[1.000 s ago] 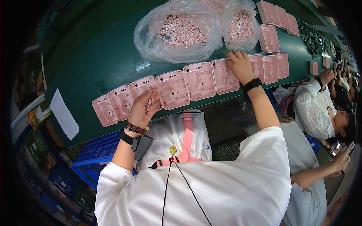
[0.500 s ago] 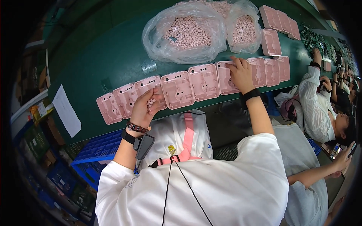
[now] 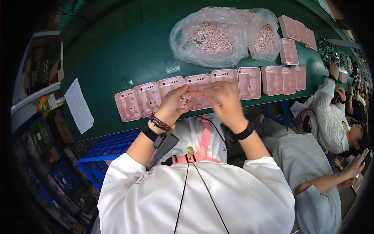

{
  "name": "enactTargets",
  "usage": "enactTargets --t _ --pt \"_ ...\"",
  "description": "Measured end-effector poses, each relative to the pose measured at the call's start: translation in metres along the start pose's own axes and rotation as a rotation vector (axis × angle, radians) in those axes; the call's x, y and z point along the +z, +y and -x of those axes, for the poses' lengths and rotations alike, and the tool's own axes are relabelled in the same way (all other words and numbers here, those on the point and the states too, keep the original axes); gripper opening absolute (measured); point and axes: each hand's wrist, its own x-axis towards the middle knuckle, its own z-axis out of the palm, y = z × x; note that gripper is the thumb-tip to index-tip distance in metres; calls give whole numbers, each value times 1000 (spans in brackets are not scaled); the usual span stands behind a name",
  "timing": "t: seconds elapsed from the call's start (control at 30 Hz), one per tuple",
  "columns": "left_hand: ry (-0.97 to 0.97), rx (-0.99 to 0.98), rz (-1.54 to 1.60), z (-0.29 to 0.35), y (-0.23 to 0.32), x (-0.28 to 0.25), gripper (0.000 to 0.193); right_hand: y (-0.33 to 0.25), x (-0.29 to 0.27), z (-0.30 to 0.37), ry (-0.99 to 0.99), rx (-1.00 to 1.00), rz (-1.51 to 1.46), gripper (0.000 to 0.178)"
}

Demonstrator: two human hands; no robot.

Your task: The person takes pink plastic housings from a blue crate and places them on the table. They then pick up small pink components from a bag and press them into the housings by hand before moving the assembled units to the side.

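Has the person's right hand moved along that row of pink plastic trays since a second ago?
Yes. The right hand has slid left along the row of pink plastic trays, and now meets the left hand holding small pink parts.

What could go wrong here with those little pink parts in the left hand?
1. The left hand cups a loose heap of small pink parts right at the table edge; a tilt might spill some off it.
2. The right hand is blurred, so it may drop or misplace a part.
3. Either hand could nudge the pink housings in the row beneath them out of line.
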Motion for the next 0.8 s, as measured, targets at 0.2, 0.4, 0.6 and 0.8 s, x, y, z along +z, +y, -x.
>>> enactTargets --t 0.2,0.4,0.6,0.8 --pt "-141 -15 -358 11 11 2 45 -22 27 -10 -16 -153 -17 23" --pt "-116 18 -367 16 16 3 51 -28 37 -15 -16 -147 -101 22" --pt "-132 129 -485 16 11 -6 42 -22 26 -17 19 -78 -142 26" --pt "-299 29 -287 16 12 -19 28 -17 25 -17 9 22 -308 31"
